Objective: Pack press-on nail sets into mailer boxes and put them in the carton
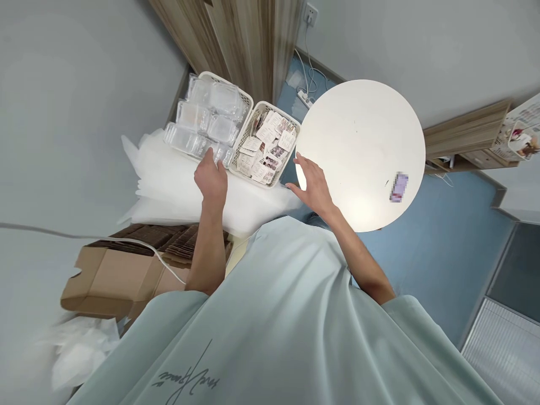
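My left hand (211, 175) is at the front edge of a pile of clear plastic boxes (221, 128). Its fingers are partly curled, with a gap between thumb and forefinger, and nothing shows in the grip. Whether the fingertips touch a box I cannot tell. The boxes fill a white basket (250, 112) and stick out over its left side. Beside it stands a smaller white basket (248, 178) holding many small printed cards or packets (266, 134). My right hand (314, 184) is open, thumb spread, between this basket and the round white table (358, 146).
White foam sheeting (181, 188) lies in front of the baskets. Flattened cardboard boxes (118, 275) and a white plastic bag (86, 343) are at lower left. A blurred purple item (399, 187) lies on the round table. Cables and a power strip (304, 99) lie behind it.
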### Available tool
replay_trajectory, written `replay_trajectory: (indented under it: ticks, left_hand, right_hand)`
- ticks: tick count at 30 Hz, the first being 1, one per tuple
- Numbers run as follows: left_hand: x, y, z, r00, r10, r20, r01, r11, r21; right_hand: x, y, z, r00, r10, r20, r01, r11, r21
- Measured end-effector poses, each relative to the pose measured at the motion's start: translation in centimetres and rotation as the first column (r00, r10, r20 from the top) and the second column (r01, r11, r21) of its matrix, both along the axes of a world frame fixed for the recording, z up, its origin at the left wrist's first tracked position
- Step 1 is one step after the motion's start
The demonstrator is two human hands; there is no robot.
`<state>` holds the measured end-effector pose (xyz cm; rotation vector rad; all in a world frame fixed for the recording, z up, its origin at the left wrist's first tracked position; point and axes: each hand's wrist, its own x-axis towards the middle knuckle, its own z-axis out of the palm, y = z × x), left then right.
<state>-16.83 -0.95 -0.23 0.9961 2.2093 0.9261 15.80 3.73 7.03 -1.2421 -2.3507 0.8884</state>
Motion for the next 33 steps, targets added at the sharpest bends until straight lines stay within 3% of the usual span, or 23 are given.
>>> replay_trajectory:
  ticks: [6, 9, 12, 14, 18, 20, 23, 25, 28, 30, 33]
  left_hand:
    - [3.1, -0.4, 3.4, 0.992, 0.013, 0.128, -0.036, 0.982, 0.184]
    - [7.1, 0.0, 5.4, 0.962, -0.035, 0.272, -0.031, 0.971, 0.235]
    - [12.2, 0.3, 7.3, 0.880, -0.128, 0.458, 0.018, 0.971, 0.237]
    - [15.8, 0.5, 8.3, 0.806, -0.178, 0.565, 0.059, 0.973, 0.222]
    - [22.5, 0.7, 9.6, 0.676, -0.232, 0.700, 0.139, 0.972, 0.188]
    - [25.4, 0.8, 9.7, 0.631, -0.257, 0.732, 0.184, 0.966, 0.181]
    - [28.9, 0.9, 9.6, 0.592, -0.288, 0.753, 0.243, 0.954, 0.173]
    - [30.8, 1.0, 9.3, 0.613, -0.304, 0.729, 0.273, 0.948, 0.165]
    - [33.5, 0.9, 9.3, 0.737, -0.336, 0.586, 0.295, 0.941, 0.167]
    - [35.3, 0.6, 9.6, 0.799, -0.375, 0.470, 0.331, 0.927, 0.177]
    - [37.9, -0.1, 10.3, 0.812, -0.432, 0.393, 0.393, 0.902, 0.179]
  right_hand:
    - [2.1, -0.2, 1.4, 0.998, -0.013, -0.056, 0.012, 1.000, -0.022]
    - [4.0, -0.5, 2.1, 0.990, -0.055, -0.130, 0.044, 0.995, -0.086]
    - [6.4, -1.1, 2.1, 0.960, -0.167, -0.226, 0.110, 0.964, -0.242]
    - [8.2, -1.5, 1.7, 0.908, -0.291, -0.302, 0.157, 0.904, -0.399]
    - [11.8, -2.2, 1.0, 0.743, -0.548, -0.383, 0.186, 0.719, -0.669]
    - [13.7, -2.5, 1.0, 0.675, -0.632, -0.381, 0.212, 0.661, -0.719]
    - [16.5, -3.2, 1.3, 0.599, -0.712, -0.366, 0.285, 0.617, -0.733]
    - [18.3, -3.8, 1.5, 0.573, -0.737, -0.358, 0.332, 0.608, -0.721]
    - [20.6, -4.8, 1.7, 0.586, -0.740, -0.330, 0.435, 0.631, -0.642]
    - [21.8, -5.6, 1.9, 0.625, -0.716, -0.310, 0.517, 0.678, -0.522]
    - [23.0, -6.6, 1.9, 0.724, -0.633, -0.275, 0.552, 0.770, -0.319]
